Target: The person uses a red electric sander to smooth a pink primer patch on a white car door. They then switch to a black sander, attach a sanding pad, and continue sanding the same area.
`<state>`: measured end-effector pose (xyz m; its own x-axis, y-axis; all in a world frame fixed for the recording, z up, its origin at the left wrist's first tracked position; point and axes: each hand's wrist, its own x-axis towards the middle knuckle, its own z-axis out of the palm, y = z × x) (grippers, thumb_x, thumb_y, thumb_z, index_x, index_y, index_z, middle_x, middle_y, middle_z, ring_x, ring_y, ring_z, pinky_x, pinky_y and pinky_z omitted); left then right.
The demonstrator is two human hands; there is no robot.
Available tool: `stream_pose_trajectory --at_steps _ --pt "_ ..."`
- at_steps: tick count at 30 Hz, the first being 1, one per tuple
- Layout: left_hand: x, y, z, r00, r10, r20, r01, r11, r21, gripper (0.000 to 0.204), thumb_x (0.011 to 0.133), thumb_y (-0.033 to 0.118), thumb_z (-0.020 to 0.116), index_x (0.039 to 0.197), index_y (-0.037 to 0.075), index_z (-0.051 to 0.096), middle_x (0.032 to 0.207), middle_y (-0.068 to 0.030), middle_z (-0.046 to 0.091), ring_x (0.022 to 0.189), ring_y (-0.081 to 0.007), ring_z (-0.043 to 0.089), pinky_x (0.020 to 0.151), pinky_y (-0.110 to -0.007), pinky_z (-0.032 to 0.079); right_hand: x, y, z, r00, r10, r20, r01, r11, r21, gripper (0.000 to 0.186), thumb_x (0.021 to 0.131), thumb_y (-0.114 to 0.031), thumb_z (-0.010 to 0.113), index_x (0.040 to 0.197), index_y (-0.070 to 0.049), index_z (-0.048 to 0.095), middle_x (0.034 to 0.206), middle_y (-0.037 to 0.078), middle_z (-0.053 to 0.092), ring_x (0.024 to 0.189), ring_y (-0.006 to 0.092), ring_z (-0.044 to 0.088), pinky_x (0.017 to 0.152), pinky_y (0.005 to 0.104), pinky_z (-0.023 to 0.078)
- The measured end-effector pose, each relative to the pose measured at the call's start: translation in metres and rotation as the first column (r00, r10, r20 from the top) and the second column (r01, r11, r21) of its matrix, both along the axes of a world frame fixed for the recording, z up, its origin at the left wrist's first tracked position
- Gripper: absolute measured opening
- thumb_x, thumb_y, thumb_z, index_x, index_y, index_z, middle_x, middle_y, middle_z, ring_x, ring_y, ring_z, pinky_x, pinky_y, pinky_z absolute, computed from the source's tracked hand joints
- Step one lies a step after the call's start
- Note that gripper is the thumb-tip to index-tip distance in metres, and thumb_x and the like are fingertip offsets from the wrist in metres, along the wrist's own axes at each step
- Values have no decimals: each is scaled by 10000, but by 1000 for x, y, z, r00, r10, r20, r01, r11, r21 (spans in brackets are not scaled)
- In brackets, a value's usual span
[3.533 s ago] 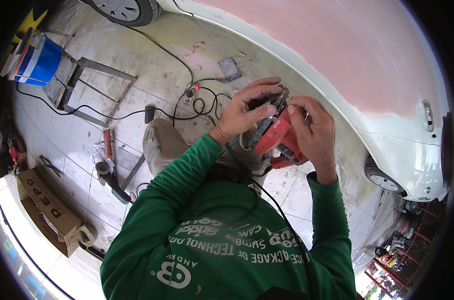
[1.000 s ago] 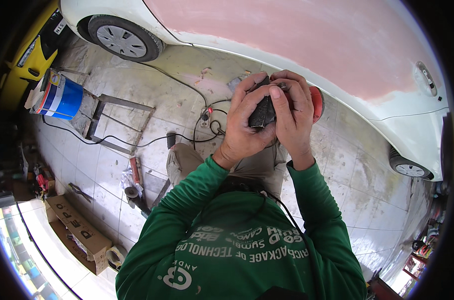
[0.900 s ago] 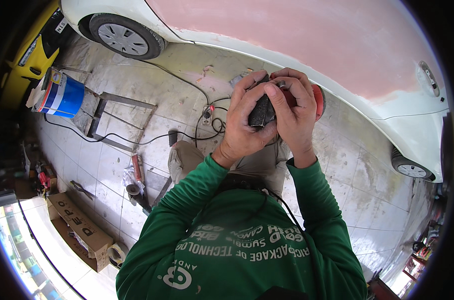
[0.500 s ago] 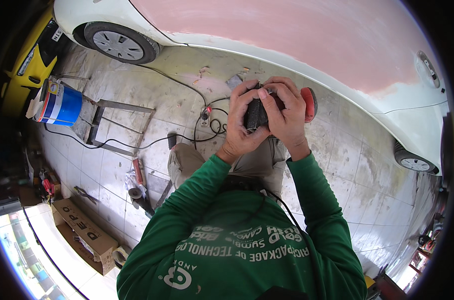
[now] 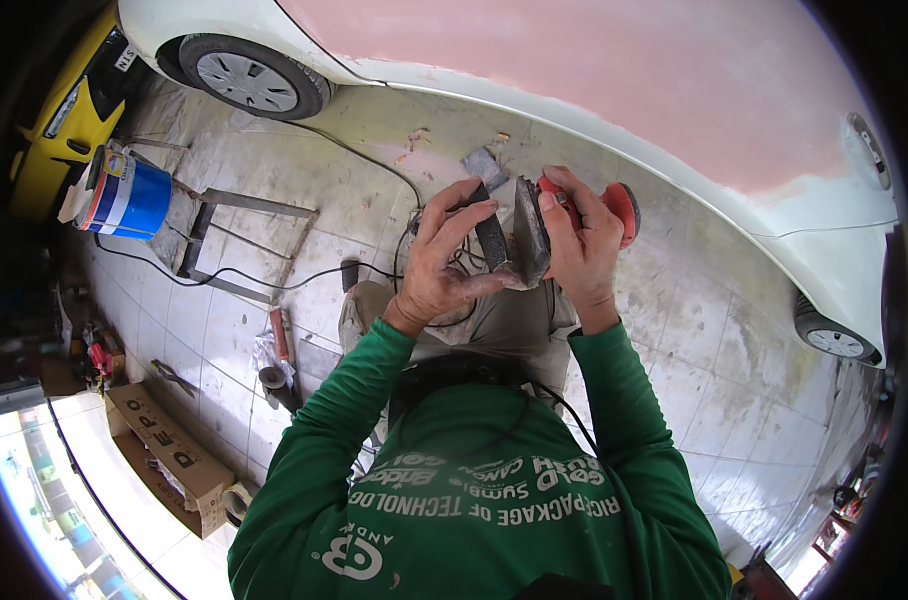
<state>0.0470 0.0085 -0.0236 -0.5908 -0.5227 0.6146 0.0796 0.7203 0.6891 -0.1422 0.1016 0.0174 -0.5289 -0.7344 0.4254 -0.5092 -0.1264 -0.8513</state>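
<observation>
In front of my lap, my right hand (image 5: 586, 245) grips a red power sander (image 5: 626, 214), its flat dark pad (image 5: 531, 235) turned toward the left. My left hand (image 5: 444, 250) has its fingers and thumb closed on a curved piece of dark sandpaper (image 5: 491, 238). A gap separates sheet and pad at the top; near my left thumb their lower ends come close, and I cannot tell whether they touch. My fingers cover part of the sander's body.
Ahead stands a white car with a pink-coated side panel (image 5: 614, 80). A black cable (image 5: 304, 284) crosses the tiled floor. To the left are a metal frame (image 5: 259, 208), a blue bucket (image 5: 139, 200) and a cardboard box (image 5: 169, 455). A grey square (image 5: 484, 168) lies beyond my hands.
My hands have moved apart, the left one going left with the sandpaper. The sheet now stands off the sander's pad, and the pad's flat side shows.
</observation>
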Motion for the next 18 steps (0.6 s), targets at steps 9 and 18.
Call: stream_pose_trajectory --at_steps 9,18 --pt "-18 7 8 994 101 -28 -103 990 -92 853 530 402 1011 1291 151 716 1460 -186 547 1207 -354 633 987 -463 553 2 -3 -4 986 65 156 -56 997 -60 180 1007 -68 627 1069 60 738 1136 151 777 848 126 686 802 251 532" --pt "-21 -2 14 994 85 70 -63 959 -278 875 571 450 955 1348 168 669 1448 -168 585 1229 -397 610 1020 -480 523 -4 -12 -10 874 216 435 -175 976 -132 167 1003 -46 618 1034 78 726 1140 160 754 1004 152 684 899 283 540"
